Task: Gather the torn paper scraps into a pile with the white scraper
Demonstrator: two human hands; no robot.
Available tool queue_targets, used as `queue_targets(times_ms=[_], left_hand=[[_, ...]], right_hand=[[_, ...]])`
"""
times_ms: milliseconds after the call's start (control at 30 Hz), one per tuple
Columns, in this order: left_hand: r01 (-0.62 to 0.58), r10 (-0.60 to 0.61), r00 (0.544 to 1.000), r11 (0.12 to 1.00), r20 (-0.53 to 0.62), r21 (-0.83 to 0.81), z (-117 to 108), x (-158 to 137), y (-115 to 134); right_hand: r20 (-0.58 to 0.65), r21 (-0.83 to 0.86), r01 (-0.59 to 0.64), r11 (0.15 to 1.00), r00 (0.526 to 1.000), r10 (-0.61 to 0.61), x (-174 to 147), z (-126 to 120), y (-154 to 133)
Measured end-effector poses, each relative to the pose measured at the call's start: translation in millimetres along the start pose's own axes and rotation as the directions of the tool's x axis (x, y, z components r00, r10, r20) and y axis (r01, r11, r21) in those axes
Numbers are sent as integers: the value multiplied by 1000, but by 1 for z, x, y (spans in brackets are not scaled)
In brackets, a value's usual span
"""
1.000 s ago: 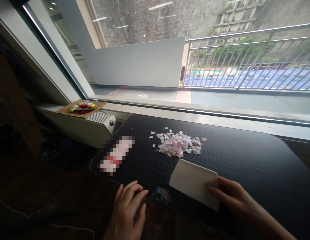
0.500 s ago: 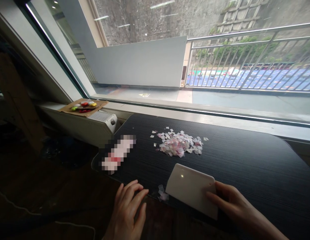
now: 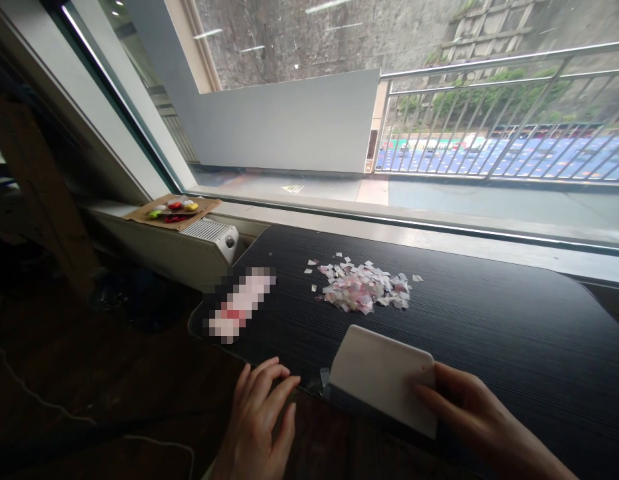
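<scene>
My right hand (image 3: 462, 400) grips the right end of a flat white plastic scraper (image 3: 382, 380) with rounded corners and a small hole near one corner. Thumb on top, its fingers go behind it. The scraper is tilted at the near edge of the black table (image 3: 469, 313). A few clear scraps (image 3: 324, 379) lie at its left corner, on the table's edge. My left hand (image 3: 266, 407), empty with fingers spread and slightly bent, hovers at the edge to the left of these scraps. Beyond the scraper sits a loose pile of small white and pinkish paper-like pieces (image 3: 364, 287).
A pixelated pinkish strip (image 3: 242, 303) lies on the table's left part. Behind it, a radiator (image 3: 212, 233) carries a brown board (image 3: 139, 212) with colourful small items. A large window runs along the far side. A white cable (image 3: 49, 403) trails across the dark floor.
Fewer clear scraps show at the scraper's left corner; some that were below the table edge have gone from sight. Both hands keep nearly the same pose, and the view has shifted slightly.
</scene>
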State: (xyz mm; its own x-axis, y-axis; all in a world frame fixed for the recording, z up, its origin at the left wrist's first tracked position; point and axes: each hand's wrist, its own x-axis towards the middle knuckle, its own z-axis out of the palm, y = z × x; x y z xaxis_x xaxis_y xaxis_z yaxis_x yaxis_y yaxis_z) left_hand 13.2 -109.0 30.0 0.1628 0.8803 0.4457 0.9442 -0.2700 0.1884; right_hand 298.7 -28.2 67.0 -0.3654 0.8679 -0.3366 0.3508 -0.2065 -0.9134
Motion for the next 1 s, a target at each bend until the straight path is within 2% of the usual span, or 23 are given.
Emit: queue_targets(times_ms=[133,233,400,633,767,1000], left_hand=[[-13,13,1000,1000,-10,18,-1,1,1],[-13,13,1000,1000,-6,20,-1,1,1],[12,-12,1000,1000,2,-5,-1,0,2],[28,-27,999,999,30,-36,0,-1,1],[41,-39,998,998,52,-44,1,-3,0],[39,-38,999,998,20,-44,0,-1,2]], right_hand=[[-25,-61,35,998,999,-37,14,-1,0],[17,-50,30,998,999,-29,17,3,0],[54,-29,17,999,998,-15,8,11,-4],[-56,-81,24,996,998,-29,1,4,-7],[-27,-73,14,997,1000,-16,1,5,-2],[-8,-44,-10,999,1000,9,1,14,0]])
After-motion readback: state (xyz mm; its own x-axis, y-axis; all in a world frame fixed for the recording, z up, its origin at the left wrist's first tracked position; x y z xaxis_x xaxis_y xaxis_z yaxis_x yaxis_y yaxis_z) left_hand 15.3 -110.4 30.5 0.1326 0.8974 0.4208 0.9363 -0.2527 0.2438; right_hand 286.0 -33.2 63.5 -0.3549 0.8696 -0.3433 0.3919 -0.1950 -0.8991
